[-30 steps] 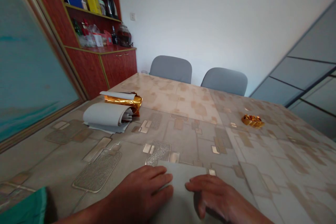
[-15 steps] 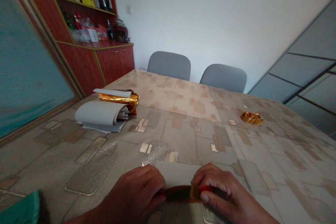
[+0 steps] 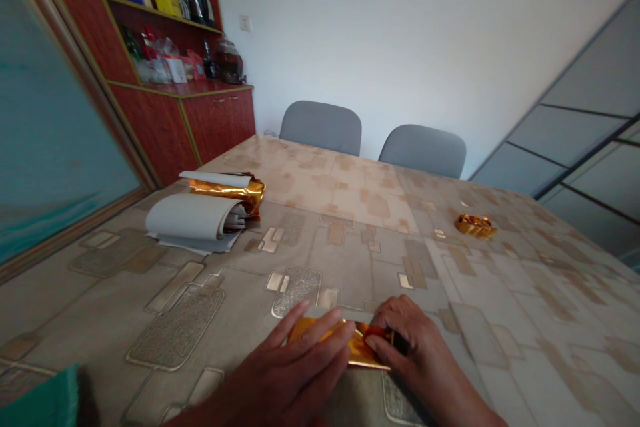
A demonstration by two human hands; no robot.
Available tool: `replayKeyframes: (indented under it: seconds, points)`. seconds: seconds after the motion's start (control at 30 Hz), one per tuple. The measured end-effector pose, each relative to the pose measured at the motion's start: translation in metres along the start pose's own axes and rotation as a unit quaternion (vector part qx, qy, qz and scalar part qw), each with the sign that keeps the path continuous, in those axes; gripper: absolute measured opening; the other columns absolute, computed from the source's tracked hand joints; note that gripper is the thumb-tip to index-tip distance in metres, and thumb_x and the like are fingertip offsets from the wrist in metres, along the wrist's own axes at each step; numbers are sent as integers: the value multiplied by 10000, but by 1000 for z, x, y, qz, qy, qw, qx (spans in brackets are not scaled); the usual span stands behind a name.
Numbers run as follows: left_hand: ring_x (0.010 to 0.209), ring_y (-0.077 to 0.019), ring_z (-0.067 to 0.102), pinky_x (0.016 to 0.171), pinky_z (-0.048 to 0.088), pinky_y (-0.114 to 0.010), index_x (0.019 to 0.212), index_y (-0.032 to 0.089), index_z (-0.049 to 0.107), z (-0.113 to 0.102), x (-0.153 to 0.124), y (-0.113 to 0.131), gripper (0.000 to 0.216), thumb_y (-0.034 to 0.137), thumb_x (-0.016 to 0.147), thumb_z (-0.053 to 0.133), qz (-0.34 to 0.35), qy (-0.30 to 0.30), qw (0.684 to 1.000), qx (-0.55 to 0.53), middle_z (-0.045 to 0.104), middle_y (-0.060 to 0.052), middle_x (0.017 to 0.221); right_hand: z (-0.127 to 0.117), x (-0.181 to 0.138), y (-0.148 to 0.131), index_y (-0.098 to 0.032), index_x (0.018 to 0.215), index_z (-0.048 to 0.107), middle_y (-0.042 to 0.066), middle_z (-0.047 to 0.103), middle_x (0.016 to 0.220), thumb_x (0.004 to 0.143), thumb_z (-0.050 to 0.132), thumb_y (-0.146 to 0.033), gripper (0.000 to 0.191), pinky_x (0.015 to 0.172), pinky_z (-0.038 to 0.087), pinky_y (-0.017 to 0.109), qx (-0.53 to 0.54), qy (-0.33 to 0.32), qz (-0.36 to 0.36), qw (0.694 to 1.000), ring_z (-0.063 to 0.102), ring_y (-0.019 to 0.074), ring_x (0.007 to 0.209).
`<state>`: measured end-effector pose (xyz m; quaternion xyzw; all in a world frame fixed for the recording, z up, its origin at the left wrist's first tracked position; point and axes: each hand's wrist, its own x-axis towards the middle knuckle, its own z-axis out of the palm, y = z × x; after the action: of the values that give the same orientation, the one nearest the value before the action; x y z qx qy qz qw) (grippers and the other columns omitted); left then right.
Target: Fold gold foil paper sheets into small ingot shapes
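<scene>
At the near side of the table, a folded sheet of gold foil paper (image 3: 367, 353) lies in front of me, its pale grey back showing along the far edge. My left hand (image 3: 300, 367) rests over it with fingers stretched out and slightly spread, covering much of its left part. The thumb and fingers of my right hand (image 3: 413, 340) pinch the foil paper's right end, where a dark, reddish reflecting fold shows. What lies under my left palm is hidden.
A curled stack of pale grey sheets (image 3: 190, 217) lies at the left, with a curled gold foil sheet (image 3: 256, 193) behind it. One small folded gold foil piece (image 3: 475, 227) sits to the right. Two grey chairs (image 3: 320, 127) stand beyond the patterned table (image 3: 350, 253).
My left hand has opened from a closed grip and now lies over the foil paper. The foil has turned its gold face up and lies flatter; my right hand still pinches its right end.
</scene>
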<state>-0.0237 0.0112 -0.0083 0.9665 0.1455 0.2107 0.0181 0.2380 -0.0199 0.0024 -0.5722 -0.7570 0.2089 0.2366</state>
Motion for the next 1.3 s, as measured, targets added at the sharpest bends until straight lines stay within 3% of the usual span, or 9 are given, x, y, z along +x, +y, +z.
replayKeyframes:
  seconds: [0.1, 0.2, 0.57, 1.17, 1.3]
  points:
    - [1430, -228, 466, 1245, 281, -425, 1464, 136, 459, -11, 3, 7, 428, 129, 1037, 427, 8, -58, 998, -5, 571, -109, 1490, 2, 0, 2, -188, 770, 656, 34, 657, 791, 879, 637, -116, 133, 701, 427, 335, -27, 12, 13, 999, 596, 215, 772]
    - [1451, -229, 438, 1245, 281, -403, 1516, 135, 395, -18, 1, 9, 489, 113, 1027, 409, -6, -78, 997, -19, 540, -116, 1517, 2, -1, 1, -191, 764, 658, 36, 655, 782, 880, 634, -125, 135, 693, 418, 337, -44, 20, 30, 998, 597, 220, 755]
    - [1442, -223, 448, 1238, 289, -380, 1536, 160, 378, -17, 1, 8, 535, 107, 1008, 447, -20, -85, 996, -31, 534, -101, 1525, 9, -3, -1, -201, 744, 637, 31, 638, 738, 828, 621, -105, 129, 656, 398, 323, -87, 54, 50, 994, 587, 224, 707]
    - [1463, -246, 416, 1237, 291, -409, 1579, 185, 292, -13, -4, 7, 594, 133, 1007, 443, -32, -105, 993, -45, 466, -104, 1577, 10, -1, -5, -202, 732, 623, 38, 633, 711, 854, 567, -146, 146, 605, 408, 304, -82, 73, 55, 992, 582, 216, 665]
    - [1464, -259, 415, 1242, 288, -432, 1597, 213, 251, -12, -5, 7, 631, 135, 1005, 454, -36, -85, 994, -66, 476, -99, 1571, 10, -1, -5, -205, 720, 609, 34, 633, 705, 845, 582, -138, 144, 595, 412, 292, -86, 77, 49, 992, 581, 206, 656]
